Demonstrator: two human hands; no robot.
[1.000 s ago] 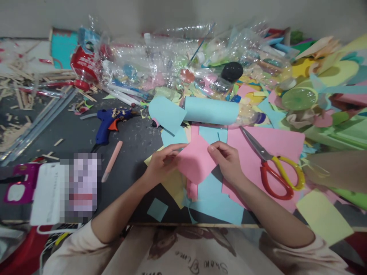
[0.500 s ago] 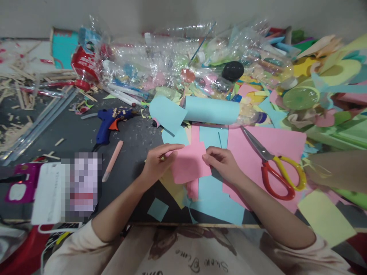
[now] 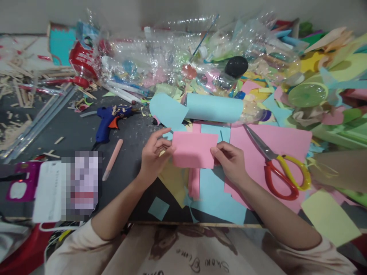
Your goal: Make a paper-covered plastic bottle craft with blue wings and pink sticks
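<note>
Here, the dark table [image 3: 74, 133] runs right up to a pale wall [image 3: 114, 11]. It is strewn with wood splinters on my left and buried in coloured paper scraps on my right. Along the back lies a heap of clear plastic bottles [image 3: 160, 53]. Coloured bits show through them, though I cannot tell whether these sit inside or behind. In front, a large pink sheet [image 3: 289, 141] lies flat with red-and-yellow scissors [image 3: 268, 156] resting on it. A light blue paper tube [image 3: 215, 108] lies on its side just beyond my hands, and a blue glue gun [image 3: 104, 122] rests well to the left. My left hand [image 3: 153, 156] and right hand [image 3: 231, 162] each pinch an end of a small pink paper rectangle [image 3: 193, 149], held just above the scraps.
</note>
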